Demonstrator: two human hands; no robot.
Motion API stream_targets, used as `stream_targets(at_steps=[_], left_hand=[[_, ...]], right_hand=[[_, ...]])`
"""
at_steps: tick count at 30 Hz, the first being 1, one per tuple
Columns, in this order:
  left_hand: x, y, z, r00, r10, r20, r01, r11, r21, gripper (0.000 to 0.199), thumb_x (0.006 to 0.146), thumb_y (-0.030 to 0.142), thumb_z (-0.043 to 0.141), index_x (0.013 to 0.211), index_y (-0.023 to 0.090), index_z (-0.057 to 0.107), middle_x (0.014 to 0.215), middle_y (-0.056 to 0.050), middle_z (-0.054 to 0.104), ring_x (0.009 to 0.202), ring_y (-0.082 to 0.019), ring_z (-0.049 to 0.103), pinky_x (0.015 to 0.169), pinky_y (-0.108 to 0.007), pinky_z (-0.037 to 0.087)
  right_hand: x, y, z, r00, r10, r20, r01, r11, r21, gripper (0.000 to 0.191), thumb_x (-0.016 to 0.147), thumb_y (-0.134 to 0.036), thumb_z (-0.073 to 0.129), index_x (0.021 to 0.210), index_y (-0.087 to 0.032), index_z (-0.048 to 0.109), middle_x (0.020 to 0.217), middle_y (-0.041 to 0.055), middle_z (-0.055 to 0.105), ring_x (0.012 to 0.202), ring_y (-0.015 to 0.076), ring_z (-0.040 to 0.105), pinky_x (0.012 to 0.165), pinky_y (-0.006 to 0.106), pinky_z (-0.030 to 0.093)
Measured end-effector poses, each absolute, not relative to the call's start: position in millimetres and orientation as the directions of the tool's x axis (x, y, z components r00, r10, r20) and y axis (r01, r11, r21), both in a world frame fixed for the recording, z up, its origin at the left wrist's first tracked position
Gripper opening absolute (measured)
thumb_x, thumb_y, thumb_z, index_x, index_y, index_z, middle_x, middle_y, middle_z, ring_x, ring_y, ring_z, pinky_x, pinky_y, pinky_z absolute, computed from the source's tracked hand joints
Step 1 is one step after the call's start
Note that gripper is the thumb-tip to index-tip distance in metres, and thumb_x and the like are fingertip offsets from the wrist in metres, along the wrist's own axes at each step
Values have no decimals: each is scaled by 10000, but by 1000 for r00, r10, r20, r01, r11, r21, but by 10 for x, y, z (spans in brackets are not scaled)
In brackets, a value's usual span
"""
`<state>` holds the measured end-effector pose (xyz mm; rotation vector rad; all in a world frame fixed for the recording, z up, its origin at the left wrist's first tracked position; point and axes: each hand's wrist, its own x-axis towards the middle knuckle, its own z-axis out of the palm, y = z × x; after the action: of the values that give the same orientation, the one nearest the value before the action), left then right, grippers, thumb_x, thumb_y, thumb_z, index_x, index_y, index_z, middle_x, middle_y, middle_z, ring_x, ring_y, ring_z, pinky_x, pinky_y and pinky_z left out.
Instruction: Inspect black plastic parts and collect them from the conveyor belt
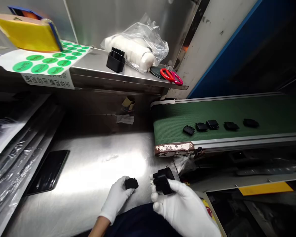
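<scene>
Before the torso, the gloved left hand pinches a small black plastic piece, long axis roughly sideways, toward the gloved right hand, which grips bulkier black housing, perhaps two. The hands are apart, steel bench between. Beyond, nearer the right hand, the conveyor's chipped end bracket edges the green belt bearing five black pieces.

flat black phone; bright-handled scissors on metal shelf
</scene>
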<state>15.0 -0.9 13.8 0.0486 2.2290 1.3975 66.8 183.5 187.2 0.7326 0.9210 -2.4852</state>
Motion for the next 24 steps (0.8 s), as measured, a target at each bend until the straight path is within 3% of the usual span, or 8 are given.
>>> stream_targets(at_steps=[6, 10, 11, 13, 15, 19, 22, 24], left_hand=[[71, 266, 69, -834, 377, -402, -35, 691, 722, 231, 815, 248, 688, 1011, 138, 633, 1043, -66, 641, 1011, -248, 596, 944, -504, 454], [99, 131, 618, -819, 398, -413, -28, 692, 722, 823, 614, 271, 829, 1341, 172, 456, 1317, -146, 537, 1197, -323, 522, 1053, -500, 399], [147, 78, 811, -822, 393, -413, -47, 676, 736, 878, 654, 310, 800, 1408, 219, 359, 1382, -137, 491, 1226, -306, 515, 1050, -461, 423], [280, -3, 1151, -836, 397, -379, -50, 633, 773, 844, 738, 430, 726, 1435, 324, 262, 1470, -70, 422, 1322, -272, 446, 1084, -428, 421], [428, -16, 1345, -906, 388, -171, 92, 573, 814, 820, 701, 455, 753, 1390, 309, 333, 1414, -70, 500, 1306, -281, 473, 1086, -427, 432], [627, 108, 1362, -945, 241, 219, 323, 600, 732, 538, 690, 271, 691, 1195, 233, 511, 1083, -93, 720, 1055, -295, 662, 977, -444, 500], [668, 140, 1373, -937, 198, 287, 347, 625, 699, 478, 728, 301, 693, 1159, 225, 502, 987, -94, 745, 985, -285, 693, 944, -411, 521], [681, 106, 1454, -936, 169, 310, 344, 631, 695, 534, 710, 275, 720, 1186, 239, 481, 1017, -78, 736, 980, -261, 695, 913, -367, 547]], right_hand=[[681, 1807, 1792, -816, -109, -568, 545, -474, -692, 427, 756, -210, 642, 1170, -109, 619, 816, 66, 672, 668, 145, 587, 567, 227, 407], [694, 1748, 1716, -801, -86, -592, 570, -411, -711, 408, 756, -222, 633, 1158, -153, 640, 842, 38, 674, 686, 135, 596, 569, 216, 413], [699, 1725, 1702, -797, -81, -598, 575, -402, -712, 400, 753, -222, 635, 1147, -158, 647, 836, 31, 670, 689, 135, 595, 568, 217, 413], [696, 1667, 1703, -785, -80, -614, 592, -388, -706, 386, 746, -215, 639, 1128, -162, 655, 803, 15, 655, 697, 137, 595, 568, 217, 412], [665, 1591, 1747, -777, -98, -622, 608, -378, -698, 390, 727, -193, 655, 1116, -177, 660, 783, 0, 649, 732, 143, 604, 600, 217, 433], [588, 1454, 1882, -802, -208, -561, 598, -315, -738, 239, 725, -118, 644, 947, -205, 661, 816, -24, 649, 861, 166, 628, 801, 272, 493], [654, 1462, 1917, -804, -309, -508, 588, -287, -756, 319, 780, -224, 668, 1098, -235, 651, 987, 4, 685, 1043, 222, 622, 950, 354, 475], [758, 1513, 1910, -813, -260, -520, 572, -192, -797, 430, 831, -364, 651, 1249, -277, 611, 1223, 28, 651, 1228, 253, 539, 1038, 390, 439]])
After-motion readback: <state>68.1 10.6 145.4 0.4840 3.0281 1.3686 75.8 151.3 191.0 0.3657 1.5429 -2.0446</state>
